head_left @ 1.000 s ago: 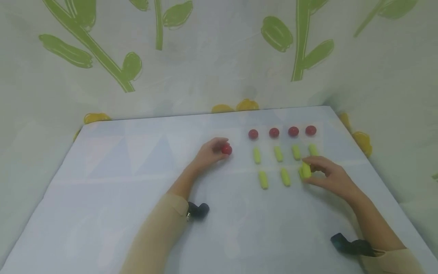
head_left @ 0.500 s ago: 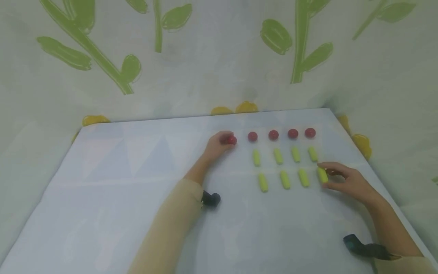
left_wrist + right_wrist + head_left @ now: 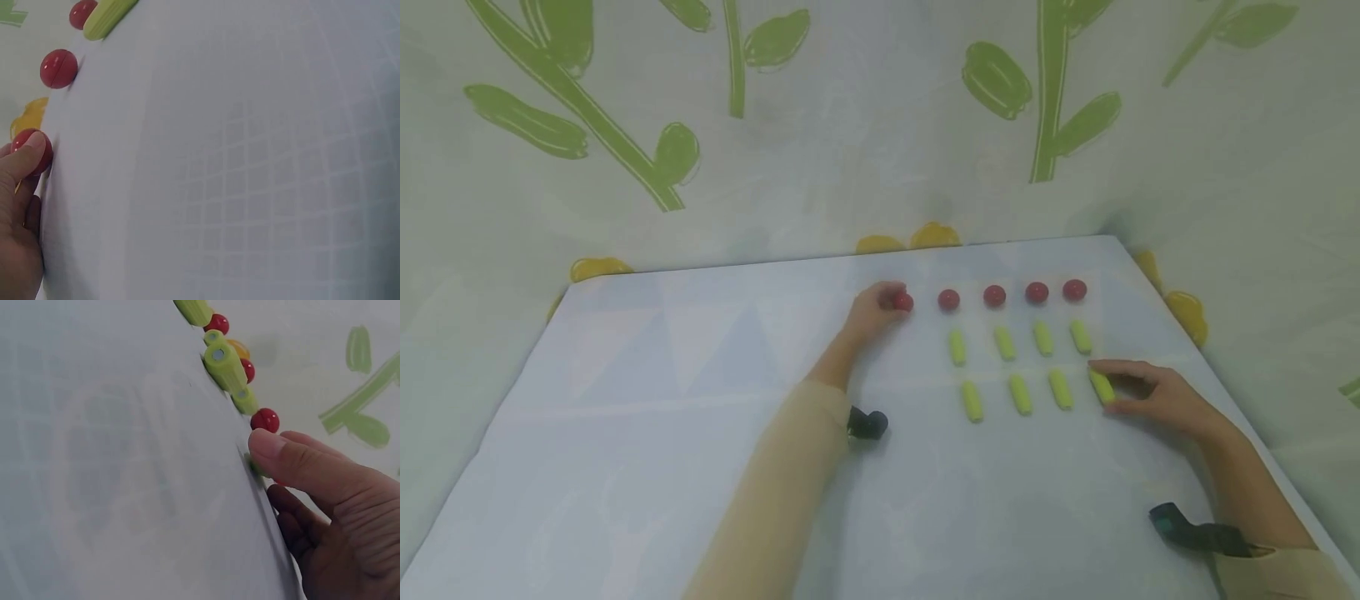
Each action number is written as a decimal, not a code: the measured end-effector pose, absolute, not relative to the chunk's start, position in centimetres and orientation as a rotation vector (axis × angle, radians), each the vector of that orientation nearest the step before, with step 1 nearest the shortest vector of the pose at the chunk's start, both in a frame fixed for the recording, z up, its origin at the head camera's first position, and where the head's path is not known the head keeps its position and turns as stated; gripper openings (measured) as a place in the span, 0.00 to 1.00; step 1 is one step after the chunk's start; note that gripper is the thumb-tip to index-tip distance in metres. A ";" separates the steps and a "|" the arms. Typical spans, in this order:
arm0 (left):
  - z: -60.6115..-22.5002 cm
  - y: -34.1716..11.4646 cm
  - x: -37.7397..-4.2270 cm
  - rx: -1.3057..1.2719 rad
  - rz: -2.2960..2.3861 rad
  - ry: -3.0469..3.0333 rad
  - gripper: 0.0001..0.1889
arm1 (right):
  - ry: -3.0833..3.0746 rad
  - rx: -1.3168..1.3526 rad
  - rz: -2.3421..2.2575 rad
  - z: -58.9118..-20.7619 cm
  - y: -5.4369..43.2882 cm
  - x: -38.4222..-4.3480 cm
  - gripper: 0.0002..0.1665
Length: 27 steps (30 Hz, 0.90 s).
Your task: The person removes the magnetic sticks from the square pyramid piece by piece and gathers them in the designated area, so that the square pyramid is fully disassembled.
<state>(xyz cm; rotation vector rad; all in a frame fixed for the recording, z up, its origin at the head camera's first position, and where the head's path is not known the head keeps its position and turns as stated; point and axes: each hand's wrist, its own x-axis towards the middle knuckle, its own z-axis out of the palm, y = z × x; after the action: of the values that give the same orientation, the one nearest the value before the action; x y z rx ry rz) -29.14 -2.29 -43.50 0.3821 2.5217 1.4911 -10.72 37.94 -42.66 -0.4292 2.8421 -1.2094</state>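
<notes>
My left hand (image 3: 872, 312) pinches a red ball (image 3: 904, 302) at the left end of the far row. In the left wrist view the thumb lies across this glossy, seamed ball (image 3: 37, 159), low over the white table. At the right end of the near row my right hand (image 3: 1161, 396) pinches a light green rod (image 3: 1102, 387) between thumb and fingers. The right wrist view has the thumb hiding most of that rod. Two rows of light green rods, such as this rod (image 3: 1018, 394), lie beneath the red balls (image 3: 994, 296).
The white table (image 3: 662, 483) backs onto a pale wall cloth (image 3: 865, 150) printed with green stems and leaves. Some rods show a grey disc (image 3: 218, 354) in the end. A black wrist camera (image 3: 868, 423) sits at the left cuff, another camera (image 3: 1198, 529) at the right.
My left hand has carried its red ball back and slightly right, into line with the other balls. My right hand has brought its green rod rightward to the end of the near row.
</notes>
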 end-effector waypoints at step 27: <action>-43.4 -3.1 -28.7 0.344 1.522 2.472 0.29 | 2.838 -0.464 -1.260 -42.9 37.6 -11.2 0.35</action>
<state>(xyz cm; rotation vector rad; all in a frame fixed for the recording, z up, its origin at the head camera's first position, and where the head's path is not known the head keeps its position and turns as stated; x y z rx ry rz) -28.74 -3.08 -43.42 0.3439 2.4725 1.5220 -11.22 37.56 -42.85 -0.4642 2.8380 -1.2598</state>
